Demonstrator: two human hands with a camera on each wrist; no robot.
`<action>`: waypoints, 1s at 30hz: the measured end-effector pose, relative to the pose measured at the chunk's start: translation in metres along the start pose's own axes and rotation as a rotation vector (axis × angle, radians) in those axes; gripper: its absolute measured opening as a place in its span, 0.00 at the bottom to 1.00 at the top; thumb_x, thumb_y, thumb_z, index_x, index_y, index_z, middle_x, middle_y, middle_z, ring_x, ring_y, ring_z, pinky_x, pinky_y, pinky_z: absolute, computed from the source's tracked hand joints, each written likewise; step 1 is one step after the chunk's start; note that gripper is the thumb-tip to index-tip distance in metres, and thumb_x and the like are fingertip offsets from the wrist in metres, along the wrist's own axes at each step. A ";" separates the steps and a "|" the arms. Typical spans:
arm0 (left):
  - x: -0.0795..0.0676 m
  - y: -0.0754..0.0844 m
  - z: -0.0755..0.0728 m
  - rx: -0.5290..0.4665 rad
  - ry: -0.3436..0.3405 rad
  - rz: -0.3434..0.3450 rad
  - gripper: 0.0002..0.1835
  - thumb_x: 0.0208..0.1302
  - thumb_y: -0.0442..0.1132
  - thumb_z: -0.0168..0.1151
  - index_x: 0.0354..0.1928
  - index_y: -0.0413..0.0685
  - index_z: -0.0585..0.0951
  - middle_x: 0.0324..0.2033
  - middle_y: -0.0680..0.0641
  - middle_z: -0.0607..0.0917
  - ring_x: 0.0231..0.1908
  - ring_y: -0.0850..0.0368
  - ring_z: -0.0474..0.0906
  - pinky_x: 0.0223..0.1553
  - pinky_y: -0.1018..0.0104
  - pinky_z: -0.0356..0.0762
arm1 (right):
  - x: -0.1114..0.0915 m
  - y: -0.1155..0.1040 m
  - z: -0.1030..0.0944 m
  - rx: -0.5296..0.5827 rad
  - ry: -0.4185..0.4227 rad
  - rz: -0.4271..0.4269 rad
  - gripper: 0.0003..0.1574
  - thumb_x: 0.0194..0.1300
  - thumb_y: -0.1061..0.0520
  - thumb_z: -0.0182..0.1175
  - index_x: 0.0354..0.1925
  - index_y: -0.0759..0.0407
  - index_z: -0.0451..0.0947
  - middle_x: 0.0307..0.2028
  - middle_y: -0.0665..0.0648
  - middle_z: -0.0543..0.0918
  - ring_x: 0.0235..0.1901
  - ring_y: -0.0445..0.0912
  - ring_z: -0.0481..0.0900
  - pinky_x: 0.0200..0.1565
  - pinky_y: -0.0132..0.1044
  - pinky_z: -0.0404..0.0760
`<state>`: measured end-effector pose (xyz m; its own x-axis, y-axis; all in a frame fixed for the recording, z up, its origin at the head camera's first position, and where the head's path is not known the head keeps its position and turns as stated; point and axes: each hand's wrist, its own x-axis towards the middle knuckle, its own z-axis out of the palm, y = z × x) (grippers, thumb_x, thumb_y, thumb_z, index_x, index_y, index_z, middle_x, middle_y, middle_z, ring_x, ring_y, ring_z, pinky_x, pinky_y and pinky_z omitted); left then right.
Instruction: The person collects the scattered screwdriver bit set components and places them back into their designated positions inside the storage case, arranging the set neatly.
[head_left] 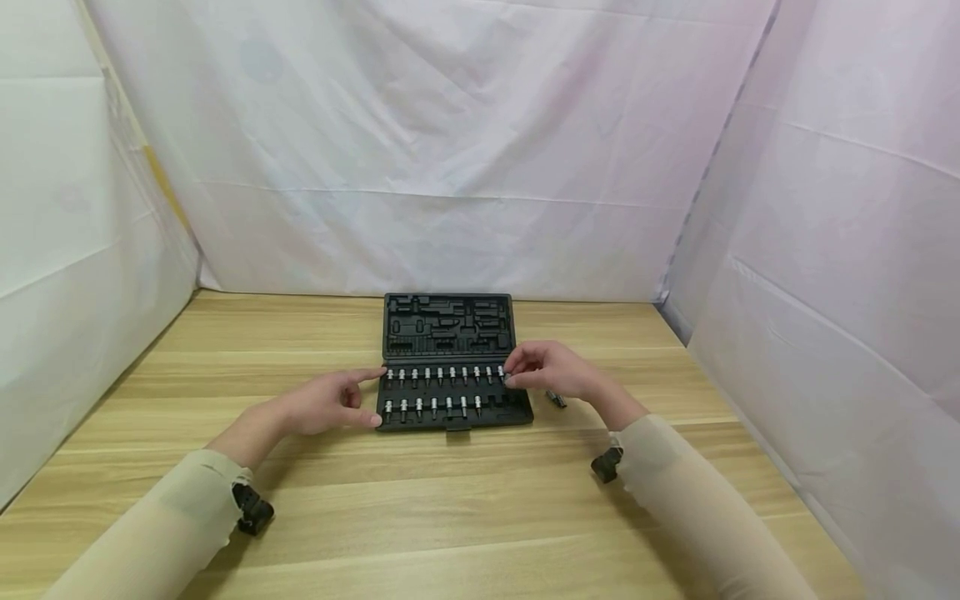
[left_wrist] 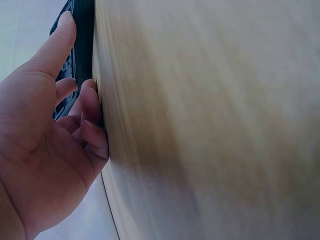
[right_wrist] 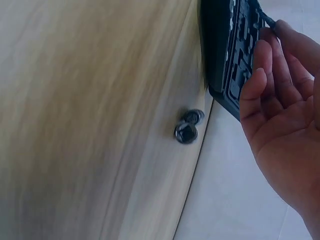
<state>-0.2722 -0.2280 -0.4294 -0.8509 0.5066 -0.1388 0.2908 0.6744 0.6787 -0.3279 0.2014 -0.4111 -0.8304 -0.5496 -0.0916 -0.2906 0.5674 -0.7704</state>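
Note:
An opened black plastic case [head_left: 455, 427] lies on the table, two rows of silver-topped bit sockets [head_left: 433, 407] set upright in its near half. With thumb and forefinger my right hand [head_left: 555, 369] pinches a bit socket [right_wrist: 269, 20] at the right end of the upper row; its dark tip shows in the right wrist view. My left hand [head_left: 322, 404] rests at the case's left edge. Its straight forefinger touches the upper corner and its thumb the lower one, the other fingers loosely bent. Two loose bit sockets [right_wrist: 186, 133] lie right of the case.
The case's lid [head_left: 448, 325] stands raised at the back, with moulded recesses inside. Several vacant slots [head_left: 510, 410] show at the right of the lower row. White cloth [head_left: 450, 150] hangs behind and on both sides of the wooden table [head_left: 435, 517].

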 end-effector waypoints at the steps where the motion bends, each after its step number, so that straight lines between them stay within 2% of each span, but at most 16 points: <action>1: 0.000 0.000 0.000 0.000 0.000 0.000 0.51 0.70 0.55 0.77 0.86 0.47 0.63 0.38 0.48 0.81 0.38 0.54 0.74 0.37 0.65 0.76 | 0.001 -0.001 0.001 -0.007 0.000 -0.003 0.13 0.76 0.50 0.72 0.54 0.52 0.87 0.47 0.53 0.90 0.46 0.47 0.87 0.49 0.47 0.86; 11: 0.000 0.001 0.000 0.002 0.001 -0.001 0.51 0.69 0.55 0.77 0.87 0.48 0.62 0.38 0.48 0.81 0.37 0.54 0.74 0.36 0.65 0.76 | 0.012 -0.008 0.013 -0.110 -0.093 -0.019 0.08 0.75 0.52 0.73 0.50 0.52 0.91 0.45 0.49 0.92 0.44 0.41 0.87 0.51 0.40 0.86; 17: 0.000 0.001 0.001 -0.012 0.001 -0.009 0.51 0.69 0.54 0.77 0.87 0.49 0.62 0.39 0.48 0.81 0.38 0.54 0.75 0.38 0.65 0.77 | 0.017 -0.009 0.018 -0.151 -0.112 -0.014 0.07 0.75 0.54 0.73 0.48 0.50 0.93 0.45 0.49 0.92 0.43 0.39 0.87 0.50 0.37 0.86; 25: -0.001 0.003 0.001 -0.016 0.001 -0.014 0.52 0.69 0.55 0.77 0.87 0.50 0.62 0.39 0.48 0.81 0.39 0.53 0.75 0.38 0.64 0.77 | 0.018 -0.006 0.020 -0.155 -0.135 -0.031 0.08 0.75 0.56 0.73 0.49 0.51 0.94 0.46 0.49 0.93 0.44 0.38 0.87 0.51 0.37 0.87; 30: -0.002 0.002 0.001 -0.012 0.002 -0.015 0.52 0.69 0.55 0.77 0.87 0.50 0.62 0.39 0.48 0.81 0.39 0.53 0.75 0.38 0.64 0.77 | 0.019 -0.005 0.021 -0.141 -0.123 -0.033 0.12 0.74 0.53 0.74 0.54 0.48 0.92 0.40 0.49 0.90 0.39 0.41 0.85 0.46 0.38 0.84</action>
<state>-0.2696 -0.2266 -0.4284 -0.8561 0.4954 -0.1471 0.2731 0.6753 0.6851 -0.3323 0.1757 -0.4221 -0.7572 -0.6355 -0.1511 -0.3875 0.6233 -0.6792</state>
